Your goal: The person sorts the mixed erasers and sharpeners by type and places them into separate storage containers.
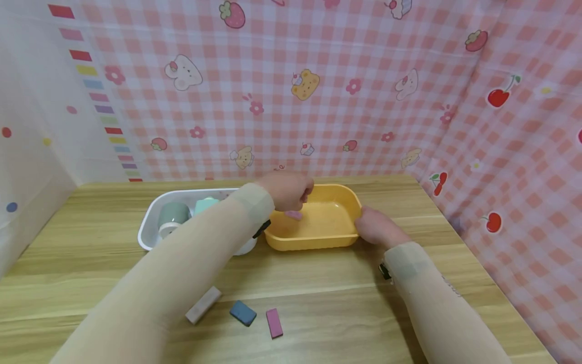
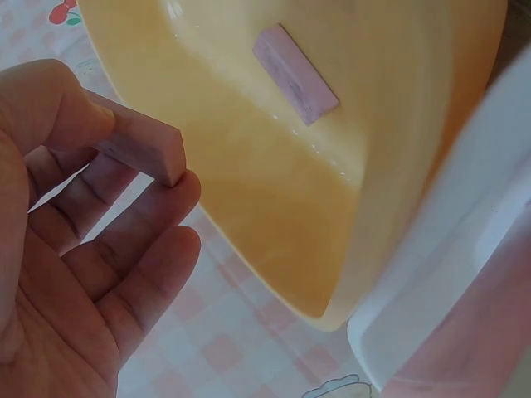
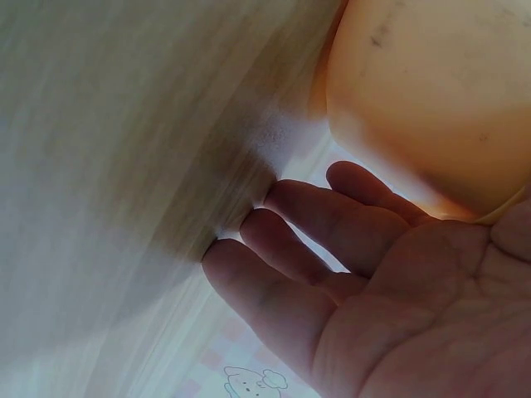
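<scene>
My left hand is over the left part of the yellow tub, pinching a pink eraser between thumb and fingers. A second pink eraser lies on the tub's floor below. At the tub's right end is my right hand. Its fingers extend loosely beside the outer wall, their tips at the wooden table; the thumb is hidden. Nearer to me on the table lie a whitish block, a blue eraser and another pink eraser.
A white tray stands left of the tub, close beside it, partly covered by my left forearm. Inside are a grey-green cup and a mint-coloured thing. A pink checked cloth hangs behind the table and along the right.
</scene>
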Motion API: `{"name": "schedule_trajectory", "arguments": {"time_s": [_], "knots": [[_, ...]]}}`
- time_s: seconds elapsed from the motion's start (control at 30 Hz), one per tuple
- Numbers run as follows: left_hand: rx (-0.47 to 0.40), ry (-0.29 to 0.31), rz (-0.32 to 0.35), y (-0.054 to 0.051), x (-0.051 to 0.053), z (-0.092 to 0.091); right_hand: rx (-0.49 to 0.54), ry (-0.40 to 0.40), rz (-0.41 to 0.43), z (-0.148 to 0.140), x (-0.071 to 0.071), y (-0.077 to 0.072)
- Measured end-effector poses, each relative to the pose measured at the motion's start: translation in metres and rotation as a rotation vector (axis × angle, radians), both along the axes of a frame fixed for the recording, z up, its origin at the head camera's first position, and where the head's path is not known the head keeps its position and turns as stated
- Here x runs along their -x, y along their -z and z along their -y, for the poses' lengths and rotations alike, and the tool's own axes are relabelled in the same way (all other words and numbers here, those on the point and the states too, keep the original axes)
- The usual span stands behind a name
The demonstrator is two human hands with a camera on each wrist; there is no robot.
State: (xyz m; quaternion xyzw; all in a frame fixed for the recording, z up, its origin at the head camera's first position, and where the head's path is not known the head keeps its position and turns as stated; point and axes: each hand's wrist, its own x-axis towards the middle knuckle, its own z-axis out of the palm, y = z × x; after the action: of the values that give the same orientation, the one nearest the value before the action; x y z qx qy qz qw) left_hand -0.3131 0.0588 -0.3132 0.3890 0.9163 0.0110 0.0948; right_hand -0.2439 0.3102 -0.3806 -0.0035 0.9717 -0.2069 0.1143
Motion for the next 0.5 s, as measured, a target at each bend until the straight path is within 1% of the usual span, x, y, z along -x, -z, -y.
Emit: {"name": "schedule_trajectory", "arguments": {"time_s": [0.23,0.33,0.5], "knots": [[0.018,-0.012,-0.009,0.0052,0.0041,-0.0012,-0.005,-0.004,0.0,-0.0002,0.001,0.0017],[0.026,-0.021,0.01,0.0068,0.0045,-0.0027,0.008,0.003,0.007,0.0003,0.0006,0.0014],[0.032,-0.036,0.061,0.0053,0.0003,-0.0064,0.001,-0.003,0.005,0.0004,0.0004,0.0011]]}}
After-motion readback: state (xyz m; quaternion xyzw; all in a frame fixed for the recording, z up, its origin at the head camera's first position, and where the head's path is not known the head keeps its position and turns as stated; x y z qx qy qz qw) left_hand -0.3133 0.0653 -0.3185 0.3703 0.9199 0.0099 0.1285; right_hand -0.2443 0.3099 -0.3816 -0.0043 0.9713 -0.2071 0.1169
